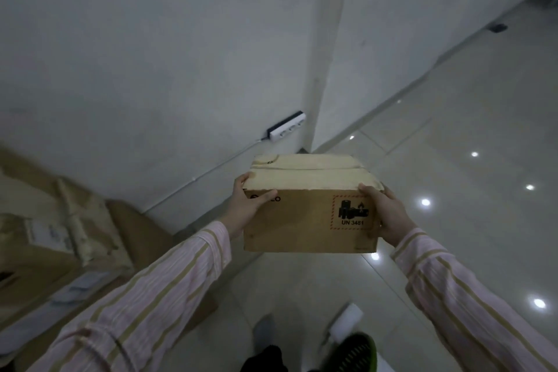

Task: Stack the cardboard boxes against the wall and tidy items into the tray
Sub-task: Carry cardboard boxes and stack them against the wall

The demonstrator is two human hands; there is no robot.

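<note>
One small cardboard box (308, 220) is held up off the tiled floor (468, 145), closed, its top flaps shut and creased. It serves as the reference for all positions.

Left hand (246, 208): grips the box's left end, thumb laid across the near face, fingers wrapped round the corner. Right hand (388, 214): grips the box's right end, thumb on the upper edge, fingers curled round the side and out of sight. Both sleeves are pink-striped.

A red-bordered hazard label (352, 212) reading "UN 3481" sits on the near face, right of centre.

Beyond the box stands the white wall (151, 54). A white power strip (287, 126) is fixed to it just above and behind the box's left end.

Left of the box and lower, larger taped cardboard boxes (60, 235) stand against the wall.

Below the box, at the picture's bottom edge, a green perforated container (356, 353) is blurred. A white object (347, 318) lies beside it.
</note>
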